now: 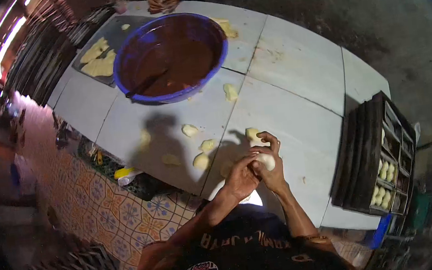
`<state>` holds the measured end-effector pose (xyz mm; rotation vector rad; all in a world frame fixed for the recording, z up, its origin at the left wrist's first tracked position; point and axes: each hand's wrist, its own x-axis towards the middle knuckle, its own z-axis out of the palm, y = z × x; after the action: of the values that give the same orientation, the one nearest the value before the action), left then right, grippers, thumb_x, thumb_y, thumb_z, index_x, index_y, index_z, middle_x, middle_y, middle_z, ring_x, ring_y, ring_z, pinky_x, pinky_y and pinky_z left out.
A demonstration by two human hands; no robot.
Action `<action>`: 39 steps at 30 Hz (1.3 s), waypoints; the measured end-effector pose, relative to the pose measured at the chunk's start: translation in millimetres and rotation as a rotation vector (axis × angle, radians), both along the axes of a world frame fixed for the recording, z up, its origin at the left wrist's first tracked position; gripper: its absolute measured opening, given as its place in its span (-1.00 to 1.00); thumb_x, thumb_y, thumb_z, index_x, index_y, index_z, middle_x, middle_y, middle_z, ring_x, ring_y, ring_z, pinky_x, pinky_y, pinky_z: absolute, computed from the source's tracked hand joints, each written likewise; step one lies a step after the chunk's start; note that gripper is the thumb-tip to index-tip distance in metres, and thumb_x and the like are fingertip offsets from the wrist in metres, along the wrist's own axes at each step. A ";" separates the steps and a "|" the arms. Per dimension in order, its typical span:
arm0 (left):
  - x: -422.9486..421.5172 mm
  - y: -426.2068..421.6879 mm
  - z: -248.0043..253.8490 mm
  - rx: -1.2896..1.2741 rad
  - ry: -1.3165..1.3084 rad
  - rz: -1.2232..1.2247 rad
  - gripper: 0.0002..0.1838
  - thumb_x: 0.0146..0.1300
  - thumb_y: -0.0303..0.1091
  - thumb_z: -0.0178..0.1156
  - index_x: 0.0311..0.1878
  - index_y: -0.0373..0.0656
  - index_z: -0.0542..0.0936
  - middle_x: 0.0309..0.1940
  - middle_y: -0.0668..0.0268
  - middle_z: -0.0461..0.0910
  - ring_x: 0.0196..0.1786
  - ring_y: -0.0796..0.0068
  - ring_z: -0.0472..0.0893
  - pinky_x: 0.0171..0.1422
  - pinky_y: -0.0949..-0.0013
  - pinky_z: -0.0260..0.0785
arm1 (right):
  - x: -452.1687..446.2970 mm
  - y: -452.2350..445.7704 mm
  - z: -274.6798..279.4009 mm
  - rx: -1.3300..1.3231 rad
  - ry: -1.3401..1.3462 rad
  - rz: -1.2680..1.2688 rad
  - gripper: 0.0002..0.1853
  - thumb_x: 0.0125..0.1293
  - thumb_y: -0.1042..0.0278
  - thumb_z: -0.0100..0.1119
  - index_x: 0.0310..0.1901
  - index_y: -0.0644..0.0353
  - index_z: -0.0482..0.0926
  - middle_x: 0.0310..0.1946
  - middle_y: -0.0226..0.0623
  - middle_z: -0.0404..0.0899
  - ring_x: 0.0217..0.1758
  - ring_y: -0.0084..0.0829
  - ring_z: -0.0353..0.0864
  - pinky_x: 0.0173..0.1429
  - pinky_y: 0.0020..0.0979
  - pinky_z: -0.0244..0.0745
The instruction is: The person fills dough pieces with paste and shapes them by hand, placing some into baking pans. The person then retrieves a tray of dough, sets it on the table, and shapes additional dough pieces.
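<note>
A pale dough ball (266,162) sits between my two hands above the near part of the white table. My right hand (275,173) cups it from the right, fingers curled round its far side. Against its left side presses my left hand (242,179), its fingers partly hidden behind the ball. Just beyond my hands lies a dough piece (251,133). To their left are a rounded dough lump (201,162), a smaller piece (207,145) and another lump (190,130). A flattened piece (171,160) rests in shadow.
A blue basin (121,84) of brown filling, with a dark utensil in it, stands on the tiled table (298,109). Stacked dark trays (352,162) hold shaped dough pieces at right. Dough sheets (99,66) lie at far left. Another person's hands (164,2) are at the far edge.
</note>
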<state>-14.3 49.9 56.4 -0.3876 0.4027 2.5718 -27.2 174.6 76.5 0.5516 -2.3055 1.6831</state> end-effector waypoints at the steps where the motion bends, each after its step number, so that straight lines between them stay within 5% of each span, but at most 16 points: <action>1: -4.5 -4.5 -3.7 0.138 -0.059 -0.046 -0.60 0.26 -0.06 0.19 -0.15 -0.29 0.60 -0.27 0.27 0.63 -0.18 0.46 0.58 -0.02 0.32 0.41 | -4.5 -0.2 1.9 -0.167 -0.200 0.084 -0.17 0.07 -0.30 0.29 0.21 0.18 0.34 0.25 -0.18 0.17 0.21 -0.34 0.28 0.18 -0.31 0.34; 3: -20.9 -20.1 19.0 0.349 0.222 -0.112 -0.01 0.10 0.42 0.07 0.27 -0.38 0.30 0.02 0.03 0.56 0.12 0.19 0.51 0.31 0.08 0.23 | -22.9 10.5 -4.7 -0.458 -0.502 0.310 0.31 -0.14 -0.22 0.51 0.47 0.08 -0.22 0.37 -0.25 0.02 0.21 -0.39 0.32 0.20 -0.34 0.38; 5: -56.8 -30.9 35.4 0.383 0.380 -0.204 0.39 -0.18 0.66 0.01 0.44 -0.41 -0.06 0.16 -0.09 0.45 0.24 0.01 0.43 0.38 -0.02 0.16 | -31.5 10.0 -21.7 -0.548 -0.467 0.310 0.39 -0.21 -0.31 0.49 0.50 0.04 -0.28 0.40 -0.17 -0.05 0.27 -0.30 0.27 0.25 -0.28 0.36; 7: -123.4 -62.3 28.0 0.392 0.481 -0.194 0.25 -0.03 0.65 -0.15 0.35 -0.45 0.17 0.08 -0.12 0.51 0.12 0.09 0.54 0.26 0.03 0.32 | -29.5 -12.0 35.8 -0.463 -0.735 0.052 0.40 -0.24 -0.63 0.23 0.50 -0.06 -0.31 0.46 -0.09 -0.16 0.39 -0.06 0.13 0.31 -0.10 0.30; 11: -257.3 -141.6 62.7 -1.668 0.684 0.234 -0.17 0.41 0.27 -0.35 0.15 -0.44 0.43 -0.09 0.04 0.62 -0.07 0.14 0.62 0.11 0.16 0.40 | -38.7 1.2 -14.0 -0.404 -0.443 0.124 0.30 -0.19 -0.67 0.11 0.51 -0.21 -0.27 0.48 -0.21 -0.16 0.28 -0.22 0.21 0.08 -0.11 0.42; 14: -305.8 -145.3 20.1 -2.077 0.705 0.355 -0.16 0.38 0.32 -0.38 0.08 -0.34 0.53 -0.17 -0.02 0.63 -0.02 0.03 0.58 0.25 0.08 0.27 | -34.9 -3.2 -15.5 -0.400 -0.511 0.142 0.30 -0.11 -0.64 0.12 0.51 -0.10 -0.30 0.48 -0.01 -0.19 0.41 -0.02 0.10 0.24 -0.06 0.35; 15: -303.8 -145.0 40.1 -2.078 0.723 0.360 -0.16 0.38 0.32 -0.38 0.08 -0.34 0.53 -0.17 -0.02 0.63 -0.02 0.03 0.58 0.25 0.08 0.27 | -34.4 -6.4 -17.2 -0.466 -0.530 0.138 0.25 -0.05 -0.56 0.17 0.51 -0.08 -0.28 0.48 -0.01 -0.16 0.40 -0.07 0.12 0.25 -0.13 0.34; 17: -298.2 -144.0 74.0 -1.485 0.096 -0.554 -0.17 0.38 0.33 -0.39 0.07 -0.27 0.57 -0.25 -0.06 0.63 -0.02 0.01 0.58 0.37 0.03 0.08 | -35.1 -0.7 -32.1 -0.497 -0.504 0.166 0.17 0.03 -0.47 0.19 0.50 -0.05 -0.19 0.46 -0.10 -0.09 0.32 -0.23 0.21 0.16 -0.18 0.43; 22: -282.3 -130.7 18.3 -2.000 0.675 -0.002 -0.01 0.31 0.44 -0.59 -0.22 -0.23 0.68 -0.45 0.09 0.62 -0.28 0.24 0.54 -0.01 0.15 0.33 | -34.8 -1.1 -27.7 -0.577 -0.535 0.043 0.04 0.15 -0.32 0.21 0.49 0.02 -0.08 0.42 -0.19 0.06 0.19 -0.36 0.33 0.11 -0.31 0.48; 24: -244.8 -112.4 24.1 -2.204 0.733 0.218 -0.43 0.49 -0.01 -0.28 -0.22 -0.24 0.63 -0.40 0.06 0.62 -0.23 0.04 0.61 -0.06 -0.02 0.40 | -36.2 -3.9 -37.3 -0.652 -0.557 0.029 -0.06 0.23 -0.13 0.25 0.49 0.00 -0.07 0.40 -0.21 0.11 0.16 -0.40 0.38 0.07 -0.39 0.46; 28: -179.0 -96.1 -10.2 -1.321 0.708 0.120 -0.29 0.42 0.25 -0.29 -0.06 -0.25 0.58 -0.09 0.05 0.60 -0.16 0.14 0.62 0.04 0.14 0.45 | -41.6 -21.0 -34.5 -0.718 -0.667 -0.005 -0.17 0.34 0.01 0.13 0.47 0.14 -0.07 0.27 -0.17 0.31 0.07 -0.37 0.47 0.04 -0.38 0.51; 30: -134.8 -80.8 -6.1 -0.387 0.501 -0.164 -0.06 0.31 0.45 -0.37 0.14 -0.37 0.46 0.07 -0.04 0.52 -0.02 0.18 0.60 0.10 0.11 0.44 | -39.9 -28.5 -37.3 -1.082 -0.863 -0.004 -0.39 0.44 0.18 0.00 0.35 0.42 0.12 -0.04 -0.12 0.54 -0.16 -0.37 0.58 -0.13 -0.46 0.59; 32: -92.9 -59.1 4.8 -0.279 0.123 -0.163 0.06 0.25 0.51 -0.40 0.28 -0.46 0.29 0.14 -0.14 0.45 0.15 0.15 0.51 0.19 0.03 0.37 | -38.0 -23.9 -64.2 -1.425 -1.144 0.014 -0.60 0.45 0.29 -0.01 0.16 0.41 0.32 -0.29 -0.20 0.58 -0.36 -0.46 0.56 -0.33 -0.57 0.55; 34: -60.0 -44.9 -16.2 -0.424 0.037 -0.059 -0.18 0.37 0.32 -0.29 0.30 -0.30 0.32 0.23 0.09 0.39 0.22 0.19 0.42 0.33 0.08 0.19 | -25.7 -24.7 -67.8 -1.246 -1.083 -0.175 -0.79 0.41 0.37 0.04 -0.10 0.37 0.50 -0.50 -0.34 0.54 -0.60 -0.54 0.46 -0.49 -0.61 0.46; 38: -24.1 -23.5 -22.8 -0.774 -0.027 -0.056 -0.44 0.40 0.08 -0.16 0.29 -0.09 0.38 0.18 0.25 0.41 0.09 0.40 0.48 0.19 0.28 0.25 | 10.3 -23.5 -38.7 -0.894 -0.821 -0.279 -0.74 0.34 0.42 0.11 -0.03 0.42 0.54 -0.12 -0.15 0.50 -0.25 -0.32 0.49 -0.10 -0.43 0.49; 39: -19.0 -27.3 -23.3 -0.715 0.010 -0.141 -0.46 0.40 0.00 -0.10 0.31 -0.12 0.35 0.18 0.25 0.41 0.08 0.45 0.48 0.14 0.32 0.28 | 18.8 -22.6 -31.9 -0.313 -0.455 -0.289 -0.69 0.27 0.46 0.17 0.02 0.39 0.53 -0.06 -0.15 0.44 -0.16 -0.29 0.42 -0.07 -0.40 0.44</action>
<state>-33.3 22.6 33.1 -0.5619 1.3065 2.2190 -8.4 152.0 44.6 -0.2422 -2.1808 2.1195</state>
